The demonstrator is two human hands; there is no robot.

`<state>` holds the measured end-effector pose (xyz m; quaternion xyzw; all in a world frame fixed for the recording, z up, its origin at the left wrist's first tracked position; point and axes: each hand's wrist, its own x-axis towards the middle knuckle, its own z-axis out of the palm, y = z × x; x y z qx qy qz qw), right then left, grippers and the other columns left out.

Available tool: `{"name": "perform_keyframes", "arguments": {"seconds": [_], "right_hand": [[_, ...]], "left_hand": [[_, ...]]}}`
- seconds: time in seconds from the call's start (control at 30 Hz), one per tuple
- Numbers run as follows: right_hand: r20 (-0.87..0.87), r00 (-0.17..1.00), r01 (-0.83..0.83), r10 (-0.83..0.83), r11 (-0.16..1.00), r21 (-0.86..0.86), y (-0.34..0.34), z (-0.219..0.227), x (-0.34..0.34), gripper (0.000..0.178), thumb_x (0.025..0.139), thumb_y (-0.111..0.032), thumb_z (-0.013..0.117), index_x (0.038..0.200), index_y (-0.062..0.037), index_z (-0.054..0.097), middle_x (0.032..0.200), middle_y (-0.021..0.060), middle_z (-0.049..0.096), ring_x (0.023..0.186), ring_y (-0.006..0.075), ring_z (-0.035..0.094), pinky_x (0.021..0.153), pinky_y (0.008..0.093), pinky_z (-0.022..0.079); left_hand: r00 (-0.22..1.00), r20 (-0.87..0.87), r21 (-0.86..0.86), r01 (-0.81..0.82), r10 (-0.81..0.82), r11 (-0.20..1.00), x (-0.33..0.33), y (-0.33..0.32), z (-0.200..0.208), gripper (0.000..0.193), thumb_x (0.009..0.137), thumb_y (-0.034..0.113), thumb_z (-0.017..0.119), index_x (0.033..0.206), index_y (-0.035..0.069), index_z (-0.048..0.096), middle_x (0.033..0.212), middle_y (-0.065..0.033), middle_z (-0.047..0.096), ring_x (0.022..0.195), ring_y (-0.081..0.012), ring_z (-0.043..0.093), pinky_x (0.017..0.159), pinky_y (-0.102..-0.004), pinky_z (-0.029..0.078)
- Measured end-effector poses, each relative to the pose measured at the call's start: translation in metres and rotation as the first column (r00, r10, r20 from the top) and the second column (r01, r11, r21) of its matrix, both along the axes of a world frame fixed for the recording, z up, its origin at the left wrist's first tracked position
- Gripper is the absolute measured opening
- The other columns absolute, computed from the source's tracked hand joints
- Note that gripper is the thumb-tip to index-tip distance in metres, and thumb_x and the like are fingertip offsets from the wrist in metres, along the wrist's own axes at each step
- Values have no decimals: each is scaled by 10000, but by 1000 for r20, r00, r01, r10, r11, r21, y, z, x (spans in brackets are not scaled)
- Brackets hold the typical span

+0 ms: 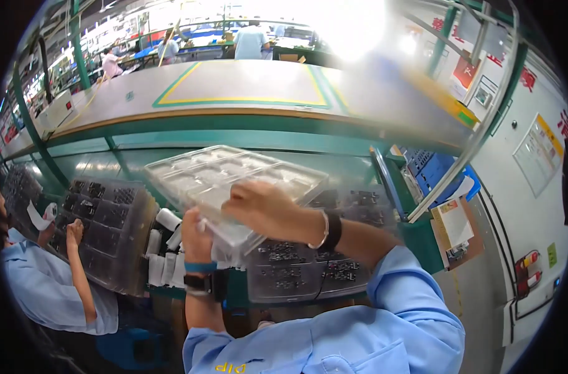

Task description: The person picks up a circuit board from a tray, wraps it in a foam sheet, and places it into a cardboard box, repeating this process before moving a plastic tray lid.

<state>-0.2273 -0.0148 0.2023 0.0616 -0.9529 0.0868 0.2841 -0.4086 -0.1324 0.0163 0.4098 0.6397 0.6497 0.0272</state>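
Observation:
A clear plastic compartment tray [284,177] is raised and tilted in front of me. My left hand [198,237] grips its near left side, fingers partly hidden against the plastic. Over the tray's near part is my right hand [265,212], its fingers curled and pressed together; whatever they hold, if anything, is hidden. The tray's compartments look pale, and blur hides any small contents. Below and to the right lies another compartment tray [299,258] with small dark parts in several sections, partly covered by my right arm.
At left, a co-worker's hand [75,232] reaches into a tray of dark parts [112,215]. Several white rolls [156,268] lie between us. Ahead runs a long shelf [234,87] with a green edge. Blue bins [430,168] and a metal frame [446,177] stand at right.

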Motion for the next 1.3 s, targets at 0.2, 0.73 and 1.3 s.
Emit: {"name": "perform_keyframes", "arguments": {"seconds": [0.2,0.73,1.3], "right_hand": [[-91,984,-147,151,988,53,-36,4,105,121,800,-157,641,898,-102,595,859,64,523,843,220,584,683,349,483],[-131,778,-573,615,608,-549,-106,20,217,578,866,-367,684,1290,-39,466,955,139,578,803,317,599,695,393,490],[-114,585,-750,803,482,-453,-267,36,258,493,805,-107,706,1244,8,515,764,116,575,651,263,576,597,359,479]], "left_hand": [[601,716,473,-46,-354,880,90,-55,33,439,801,86,589,1231,53,508,1141,-81,558,1073,-265,556,945,-401,478],[859,468,169,-317,207,933,391,-171,154,625,899,100,605,1453,52,319,1330,-78,505,1162,-183,530,939,-307,458],[930,164,287,-364,329,886,499,-285,115,827,901,-10,532,1541,80,15,1555,-79,190,1411,-188,229,1089,-337,296]]}}
